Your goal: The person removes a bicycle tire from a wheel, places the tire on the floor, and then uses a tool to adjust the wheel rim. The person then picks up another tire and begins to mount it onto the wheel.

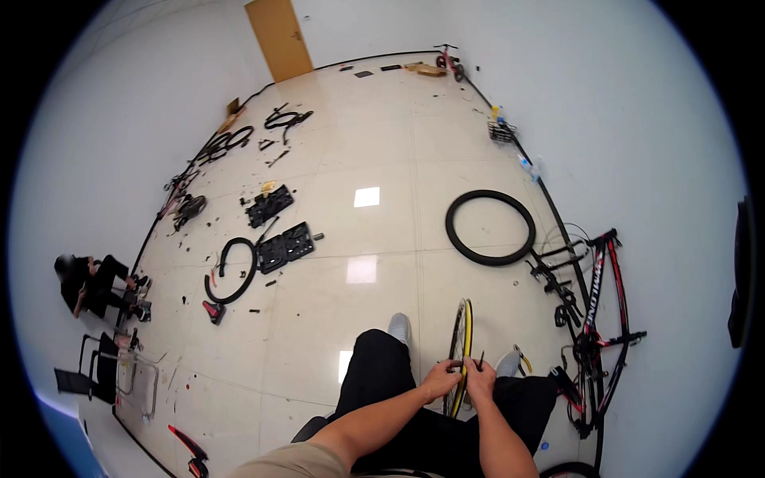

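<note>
A bicycle wheel [468,323] without a tyre stands upright between my legs, a yellow band running round its rim. From the left side, my left hand [441,382] is closed on the rim, thumb and fingers near the band. My right hand [480,382] is closed at the opposite side of the same spot, its fingers pressed to the yellow edge. A thin dark thing juts up beside the right fingers; its kind is too small to make out. The lower part of the wheel is partly hidden by my hands and legs.
A black tyre [453,233] lies ahead on the right. A black-and-red bicycle frame [616,279] rests along the right wall. Pliers with yellow handles [524,363] lie by my right shoe. Open tool cases [287,248] and another tyre [253,279] are at left. A person [100,283] sits at far left.
</note>
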`<state>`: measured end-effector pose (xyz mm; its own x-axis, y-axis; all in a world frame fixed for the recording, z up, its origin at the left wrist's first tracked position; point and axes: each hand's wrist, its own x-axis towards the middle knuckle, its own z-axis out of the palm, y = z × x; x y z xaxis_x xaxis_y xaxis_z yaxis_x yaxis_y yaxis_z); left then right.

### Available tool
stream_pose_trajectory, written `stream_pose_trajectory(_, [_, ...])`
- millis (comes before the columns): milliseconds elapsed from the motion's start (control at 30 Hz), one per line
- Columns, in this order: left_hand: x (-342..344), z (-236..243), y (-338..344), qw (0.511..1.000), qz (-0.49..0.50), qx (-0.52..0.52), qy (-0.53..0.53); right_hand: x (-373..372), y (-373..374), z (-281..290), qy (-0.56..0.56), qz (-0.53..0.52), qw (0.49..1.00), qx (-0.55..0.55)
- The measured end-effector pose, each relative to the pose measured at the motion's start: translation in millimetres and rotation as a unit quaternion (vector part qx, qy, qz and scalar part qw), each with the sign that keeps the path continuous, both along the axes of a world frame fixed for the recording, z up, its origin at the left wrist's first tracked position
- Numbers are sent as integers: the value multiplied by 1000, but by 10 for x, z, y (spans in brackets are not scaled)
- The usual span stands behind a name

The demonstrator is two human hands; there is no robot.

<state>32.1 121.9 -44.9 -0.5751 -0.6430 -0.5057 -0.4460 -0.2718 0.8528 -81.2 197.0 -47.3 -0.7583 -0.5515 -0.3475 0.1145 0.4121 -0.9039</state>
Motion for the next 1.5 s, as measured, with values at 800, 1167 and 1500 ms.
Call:
stream_pose_trajectory(800, [-97,71,-218,995,38,52,77,136,-34,-142,0,53,999,9])
stream_pose_trajectory(1167, [19,-113,-126,995,-18,89,36,-44,-199,-47,-3,12,998,-57])
stream_pose_trajectory(1500, [-98,96,-392,976,56,91,187,109,-137,-6,-27,7,999,-23])
